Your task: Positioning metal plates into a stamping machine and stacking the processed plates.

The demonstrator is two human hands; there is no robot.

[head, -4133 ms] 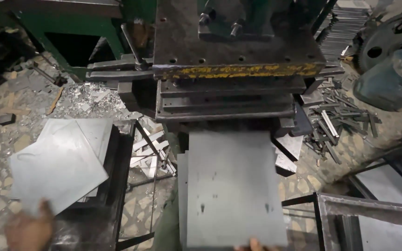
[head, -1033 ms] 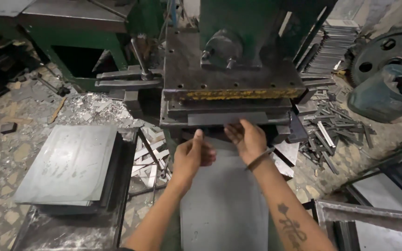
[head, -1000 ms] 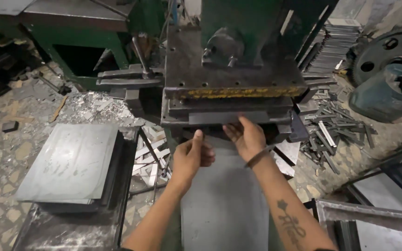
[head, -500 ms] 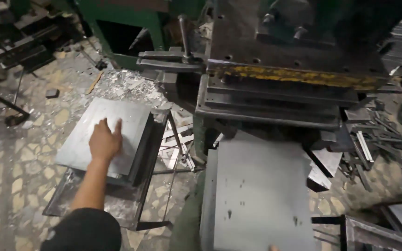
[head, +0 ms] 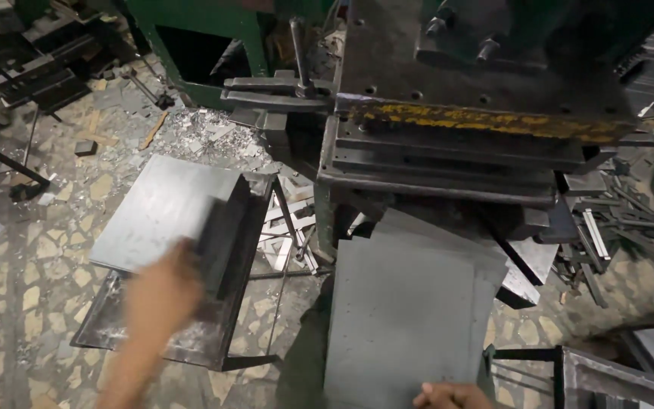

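Lower frame: hands on sheet metal at the press

Bottom centre, right hand (head: 452, 396) touches near edge of grey sheet (head: 410, 310) lying under the press (head: 463, 136); grip can't tell, mostly cut off. Left hand (head: 162, 291), blurred, over sheet stack (head: 157, 208) at left-centre; open or closed: can't tell. Scrap strips (head: 607, 235) at right.

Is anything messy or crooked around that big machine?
Yes. Shiny metal scraps are strewn across the floor left of the press, and loose metal strips lie jumbled on its right. The sheets at the press sit slightly fanned, edges not lined up.
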